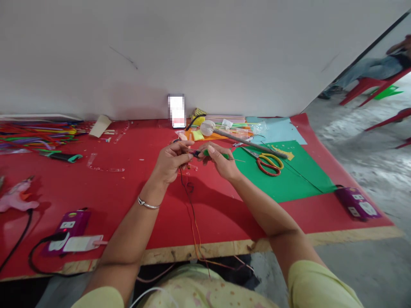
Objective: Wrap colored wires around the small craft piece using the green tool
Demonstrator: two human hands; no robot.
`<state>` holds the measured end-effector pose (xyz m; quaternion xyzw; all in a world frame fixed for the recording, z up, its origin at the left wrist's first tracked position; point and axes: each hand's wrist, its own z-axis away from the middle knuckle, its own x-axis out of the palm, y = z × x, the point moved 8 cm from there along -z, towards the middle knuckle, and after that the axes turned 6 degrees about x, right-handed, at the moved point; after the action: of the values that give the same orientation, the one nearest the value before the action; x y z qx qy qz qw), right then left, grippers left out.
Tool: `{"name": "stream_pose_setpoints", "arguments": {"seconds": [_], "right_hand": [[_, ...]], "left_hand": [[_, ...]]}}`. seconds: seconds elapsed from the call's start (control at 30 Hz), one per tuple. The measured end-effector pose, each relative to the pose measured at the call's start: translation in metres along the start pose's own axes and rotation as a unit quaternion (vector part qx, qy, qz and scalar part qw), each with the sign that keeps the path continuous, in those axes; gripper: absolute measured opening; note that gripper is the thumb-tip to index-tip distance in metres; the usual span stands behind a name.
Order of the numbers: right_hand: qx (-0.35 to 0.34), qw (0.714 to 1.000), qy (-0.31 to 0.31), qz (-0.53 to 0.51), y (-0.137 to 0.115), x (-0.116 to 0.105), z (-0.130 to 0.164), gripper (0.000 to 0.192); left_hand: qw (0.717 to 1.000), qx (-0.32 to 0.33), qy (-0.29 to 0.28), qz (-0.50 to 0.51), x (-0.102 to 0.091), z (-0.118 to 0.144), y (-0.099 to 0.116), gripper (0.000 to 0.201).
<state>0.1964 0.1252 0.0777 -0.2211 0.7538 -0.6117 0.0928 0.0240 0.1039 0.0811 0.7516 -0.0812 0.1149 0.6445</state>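
Red covering lies over the desk [105, 192], with bare wood showing along its near edge. Only the head view is given. Both hands meet above the middle of the desk. The left hand [170, 162] has its fingers curled in, thumb and fingertips pressed together on a small dark part [195, 153] — a tight pinching grip. The right hand [221, 161] is closed the same way, its fingertips pinching a short green piece [224, 155] just beside the dark part, so the two grips nearly touch. A thin metal tip sticks out to the right of the right hand.

Thin wires [192, 214] — dark, red and orange — hang from between the hands, loop once below them, and run down over the desk edge toward the person's lap. A silver bangle [147, 204] sits on the left wrist.

Right of the hands lies a green sheet [289, 179], and on it scissors [269, 164] with red and yellow handles. Behind the hands sit a white ball [207, 127] and a grey stick [247, 142]. A pile of coloured straws [35, 134] fills the far left. Purple power strips rest at the near left [69, 226] and near right [356, 204].
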Motion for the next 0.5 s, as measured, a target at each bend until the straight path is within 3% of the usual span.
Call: {"name": "stream_pose_setpoints", "arguments": {"seconds": [0.17, 0.5], "right_hand": [[0.016, 1.0, 0.013, 0.004, 0.0017, -0.0016, -0.0011, 0.056], [0.009, 1.0, 0.024, -0.003, 0.0011, 0.0, -0.0002, 0.053]], "left_hand": [[0.999, 0.041, 0.021, -0.027, -0.0026, 0.0002, 0.0023, 0.042], [0.997, 0.055, 0.021, -0.041, -0.0016, 0.0012, 0.006, 0.038]]}}
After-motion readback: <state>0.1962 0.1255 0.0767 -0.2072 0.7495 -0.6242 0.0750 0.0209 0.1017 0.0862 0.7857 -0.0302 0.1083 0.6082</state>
